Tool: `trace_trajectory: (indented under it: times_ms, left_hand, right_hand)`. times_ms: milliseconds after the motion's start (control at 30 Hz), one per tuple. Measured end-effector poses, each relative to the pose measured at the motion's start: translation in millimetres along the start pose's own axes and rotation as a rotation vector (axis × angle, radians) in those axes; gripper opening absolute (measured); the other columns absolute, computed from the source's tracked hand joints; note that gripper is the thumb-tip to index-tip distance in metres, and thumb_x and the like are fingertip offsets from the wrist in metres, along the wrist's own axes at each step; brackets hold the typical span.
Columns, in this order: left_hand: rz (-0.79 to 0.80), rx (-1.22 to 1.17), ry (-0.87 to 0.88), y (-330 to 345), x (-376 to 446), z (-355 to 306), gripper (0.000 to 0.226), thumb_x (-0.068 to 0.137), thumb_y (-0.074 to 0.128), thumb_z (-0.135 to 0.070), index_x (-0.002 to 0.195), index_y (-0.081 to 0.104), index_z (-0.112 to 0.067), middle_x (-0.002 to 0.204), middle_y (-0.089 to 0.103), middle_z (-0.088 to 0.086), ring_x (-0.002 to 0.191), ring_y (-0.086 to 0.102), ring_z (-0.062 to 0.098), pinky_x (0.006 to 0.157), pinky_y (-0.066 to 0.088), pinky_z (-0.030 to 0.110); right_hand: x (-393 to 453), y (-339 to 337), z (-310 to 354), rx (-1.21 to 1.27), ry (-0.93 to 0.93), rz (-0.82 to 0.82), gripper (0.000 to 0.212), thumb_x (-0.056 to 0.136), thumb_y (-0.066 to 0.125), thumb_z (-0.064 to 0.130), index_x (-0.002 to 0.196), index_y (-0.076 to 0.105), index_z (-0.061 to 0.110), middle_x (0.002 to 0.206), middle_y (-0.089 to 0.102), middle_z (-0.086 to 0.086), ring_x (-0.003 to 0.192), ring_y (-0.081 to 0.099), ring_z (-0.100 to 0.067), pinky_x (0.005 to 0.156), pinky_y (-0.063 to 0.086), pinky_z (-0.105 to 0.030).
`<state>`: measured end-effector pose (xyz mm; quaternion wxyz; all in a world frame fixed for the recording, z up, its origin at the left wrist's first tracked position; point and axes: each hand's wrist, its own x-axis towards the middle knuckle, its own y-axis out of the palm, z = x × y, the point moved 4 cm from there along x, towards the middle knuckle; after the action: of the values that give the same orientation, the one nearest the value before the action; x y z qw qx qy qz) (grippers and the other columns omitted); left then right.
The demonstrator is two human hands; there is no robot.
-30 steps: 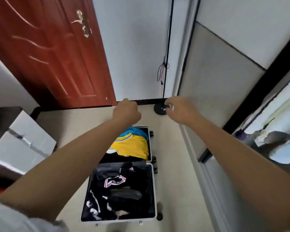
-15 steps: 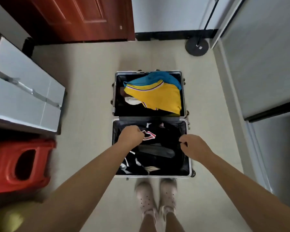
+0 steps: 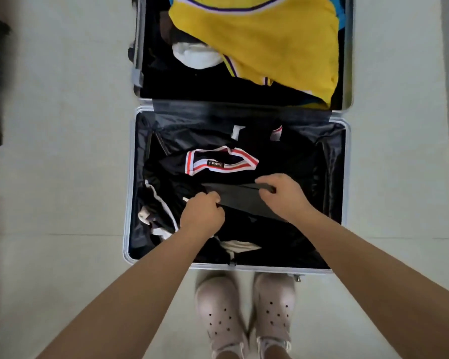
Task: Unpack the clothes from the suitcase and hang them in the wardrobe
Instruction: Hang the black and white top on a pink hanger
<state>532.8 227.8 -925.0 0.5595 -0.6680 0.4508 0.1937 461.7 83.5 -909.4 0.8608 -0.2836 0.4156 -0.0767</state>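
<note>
Both hands curl fingers round a dark flat strap (image 3: 240, 196) at frame centre: left hand (image 3: 202, 213) grips its left end, right hand (image 3: 283, 195) its right. Strap runs left-right across black clothes (image 3: 182, 164) in suitcase (image 3: 129, 182) lower half.

Far half of suitcase (image 3: 347, 73) beyond fingers (image 3: 263, 180) cut by top edge; yellow jersey (image 3: 257, 40) and blue garment (image 3: 340, 19) only partly seen. Dark strap (image 3: 241, 198) ends hidden under both hands. Black clothes (image 3: 171, 164) beneath fingers merged with dark lining, separate pieces not told apart. Collar label (image 3: 215, 163) text too small. Objects at left edge blurred, cropped. Shoes (image 3: 221, 314) blurred.
</note>
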Motion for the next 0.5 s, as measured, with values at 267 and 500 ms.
trace_trajectory:
  times_ms: [267,500]
  left_hand:
    - [-0.007,-0.018,0.024,49.9,84.6,37.5,0.064,0.092,0.050,-0.026,0.147,0.016,-0.020,0.147,0.030,0.007,0.132,0.031,0.029,0.105,0.035,0.038]
    - [-0.185,-0.220,0.014,21.5,45.8,31.9,0.077,0.087,0.058,-0.035,0.147,0.014,-0.017,0.138,0.040,0.014,0.127,0.038,0.031,0.102,0.037,0.040]
  right_hand:
    - [101.7,34.7,0.6,0.700,0.335,-0.055,0.032,0.096,0.042,0.017,0.124,0.053,0.008,0.136,0.045,-0.018,0.120,0.048,-0.031,0.103,0.039,-0.041]
    - [65.6,-3.5,32.5,1.347,0.331,-0.104,0.041,0.098,0.038,0.022,0.059,0.036,0.013,0.059,0.038,0.000,0.053,0.040,-0.013,0.057,0.048,-0.028]
